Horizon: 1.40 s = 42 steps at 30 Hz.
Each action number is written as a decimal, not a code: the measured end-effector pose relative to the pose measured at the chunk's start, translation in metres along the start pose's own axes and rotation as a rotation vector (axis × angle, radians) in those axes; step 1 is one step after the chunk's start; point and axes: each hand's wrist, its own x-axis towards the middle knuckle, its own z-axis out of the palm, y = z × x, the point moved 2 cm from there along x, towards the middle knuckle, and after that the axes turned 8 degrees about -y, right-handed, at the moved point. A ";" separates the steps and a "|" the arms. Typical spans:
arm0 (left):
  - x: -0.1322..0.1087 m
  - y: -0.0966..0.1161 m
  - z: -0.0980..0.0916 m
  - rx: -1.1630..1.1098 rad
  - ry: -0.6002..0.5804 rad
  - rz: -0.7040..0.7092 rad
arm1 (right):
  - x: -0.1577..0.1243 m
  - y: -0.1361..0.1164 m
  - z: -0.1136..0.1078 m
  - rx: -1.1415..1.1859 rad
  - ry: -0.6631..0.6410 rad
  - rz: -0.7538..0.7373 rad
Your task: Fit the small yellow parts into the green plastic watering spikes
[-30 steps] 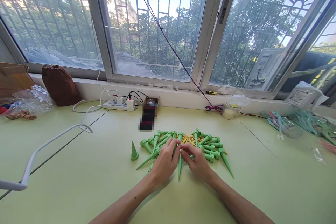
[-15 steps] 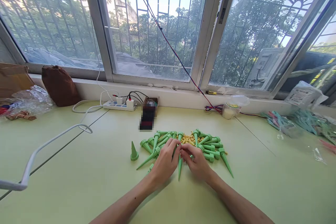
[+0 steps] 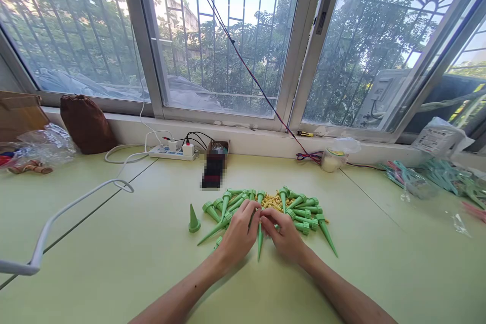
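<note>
Left hand and right hand both pinch the green spike between them, its tip pointing toward the person.

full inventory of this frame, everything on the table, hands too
loose spikes: twenty or so, green, heaped mid-table beyond the hands
held spike: 1, green, between the hands, tip toward the camera
cone: 1, green, upright, left of the heap
small pieces: many, yellow, middle of the heap
power strip: 1, white, by the sill
cable: 1, white, looped at left
pouch: 1, brown, far left by the sill
clear bag: 1, far left
tub: 1, white, by the sill at right
teal parts: many, far right
table: 1, pale green
left hand: fingertips on the held spike's wide end
right hand: same, from the other side
</note>
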 end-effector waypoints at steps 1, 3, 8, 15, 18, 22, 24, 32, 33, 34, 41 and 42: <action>0.000 0.000 0.000 -0.001 -0.001 -0.002 | 0.000 0.000 0.000 0.003 -0.002 -0.004; 0.000 0.000 0.000 -0.002 -0.002 -0.007 | 0.000 0.001 0.000 0.005 -0.007 -0.003; 0.000 -0.001 0.001 -0.002 -0.004 -0.003 | 0.000 0.002 0.001 0.012 -0.016 0.029; 0.000 -0.002 0.001 -0.002 -0.005 0.001 | 0.000 0.001 0.000 0.032 -0.026 0.012; -0.001 -0.003 0.001 -0.008 -0.009 0.001 | 0.000 0.003 0.000 0.044 -0.032 0.007; 0.000 -0.002 0.001 -0.011 -0.007 -0.001 | 0.000 0.006 0.000 0.044 -0.035 0.028; 0.001 -0.002 0.001 -0.008 -0.003 0.000 | 0.000 0.007 0.000 0.033 -0.037 0.037; -0.001 0.000 0.000 0.002 -0.003 0.008 | 0.001 0.001 -0.001 -0.002 0.014 0.012; -0.001 0.000 0.000 0.002 -0.004 0.007 | 0.001 0.001 -0.001 -0.002 0.016 0.007; -0.001 0.000 0.000 0.003 -0.005 0.006 | 0.001 0.002 0.000 -0.003 0.017 0.005; 0.000 -0.001 0.000 0.003 -0.015 0.005 | 0.002 0.002 -0.001 -0.028 0.019 0.006; 0.000 -0.001 0.000 0.002 -0.015 0.004 | 0.002 0.001 -0.001 -0.032 0.020 0.010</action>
